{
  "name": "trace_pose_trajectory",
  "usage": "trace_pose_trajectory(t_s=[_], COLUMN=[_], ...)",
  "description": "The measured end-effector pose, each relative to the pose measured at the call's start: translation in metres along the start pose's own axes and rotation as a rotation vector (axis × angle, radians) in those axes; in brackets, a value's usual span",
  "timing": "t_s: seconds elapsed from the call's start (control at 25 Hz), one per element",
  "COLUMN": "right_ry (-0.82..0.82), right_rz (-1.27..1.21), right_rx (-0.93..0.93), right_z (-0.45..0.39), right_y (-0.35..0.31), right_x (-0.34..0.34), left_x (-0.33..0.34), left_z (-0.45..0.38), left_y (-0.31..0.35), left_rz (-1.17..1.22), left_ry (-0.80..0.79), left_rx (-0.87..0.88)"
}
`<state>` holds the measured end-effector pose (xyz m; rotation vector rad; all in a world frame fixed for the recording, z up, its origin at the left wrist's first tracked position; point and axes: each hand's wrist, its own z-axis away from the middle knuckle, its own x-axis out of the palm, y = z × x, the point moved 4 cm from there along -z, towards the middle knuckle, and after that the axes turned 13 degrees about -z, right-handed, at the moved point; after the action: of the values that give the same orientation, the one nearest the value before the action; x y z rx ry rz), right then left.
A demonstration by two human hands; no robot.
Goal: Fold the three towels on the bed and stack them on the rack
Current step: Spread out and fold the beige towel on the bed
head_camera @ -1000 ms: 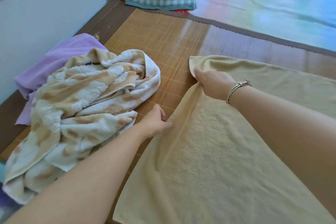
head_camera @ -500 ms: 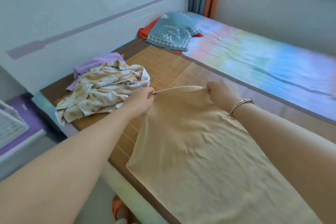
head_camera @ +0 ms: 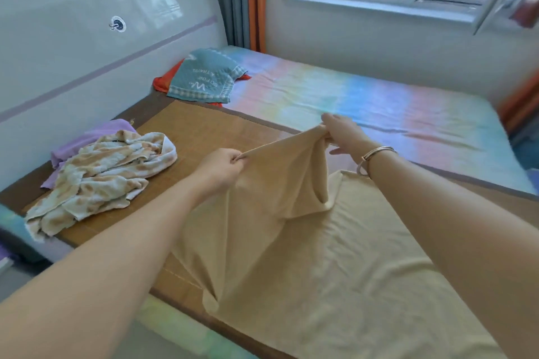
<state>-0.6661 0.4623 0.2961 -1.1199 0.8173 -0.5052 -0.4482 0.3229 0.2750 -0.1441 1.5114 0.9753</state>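
Both hands have lifted the far edge of the beige towel (head_camera: 335,265) off the bed since half a second ago, and the right one has risen higher than the left. Left hand (head_camera: 220,167) pinches one corner with curled fingers; right hand (head_camera: 339,132) pinches the other corner, a metal bangle (head_camera: 372,159) on its wrist. Between them the soft, thin cloth hangs in a sagging fold, while the rest lies flat and lightly creased on the woven bamboo mat (head_camera: 189,128). Its near end is cut off by the lower frame edge and partly hidden under the right forearm.

Left of it, well apart, a thick terry towel with tan and white patches (head_camera: 99,175) lies crumpled on the mat, covering most of a purple towel (head_camera: 96,135), of which only a smooth strip shows. Farther back, a quilted teal cloth (head_camera: 204,79) overlaps something orange-red, hard to identify. A pastel rainbow sheet (head_camera: 379,105) covers the mattress beyond.
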Motion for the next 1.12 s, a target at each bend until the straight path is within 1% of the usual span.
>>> trace_pose_trajectory(t_s=[0.12, 0.2, 0.28, 0.4, 0.6, 0.8, 0.92, 1.12], right_ry=[0.138, 0.244, 0.334, 0.420, 0.457, 0.403, 0.385, 0.311], right_rz=[-0.004, -0.092, -0.227, -0.316, -0.390, -0.470, -0.503, -0.539], right_rx=[0.002, 0.004, 0.018, 0.049, 0.125, 0.184, 0.195, 0.189], right_z=[0.019, 0.026, 0.029, 0.033, 0.039, 0.058, 0.079, 0.111], right_y=[0.020, 0.034, 0.050, 0.071, 0.101, 0.135, 0.167, 0.218], right_x=[-0.055, -0.087, -0.110, -0.132, -0.177, -0.239, -0.297, -0.405], left_x=[0.025, 0.047, 0.065, 0.086, 0.120, 0.166, 0.205, 0.270], left_z=[-0.012, -0.020, -0.026, -0.027, -0.020, 0.008, 0.045, 0.098], left_y=[0.047, 0.077, 0.105, 0.138, 0.181, 0.240, 0.299, 0.399], left_rz=[0.038, 0.059, 0.058, 0.076, 0.150, 0.203, 0.238, 0.259], left_ry=[-0.156, -0.253, -0.312, -0.371, -0.432, -0.416, -0.453, -0.422], left_rx=[0.124, 0.194, 0.249, 0.299, 0.306, 0.271, 0.283, 0.239])
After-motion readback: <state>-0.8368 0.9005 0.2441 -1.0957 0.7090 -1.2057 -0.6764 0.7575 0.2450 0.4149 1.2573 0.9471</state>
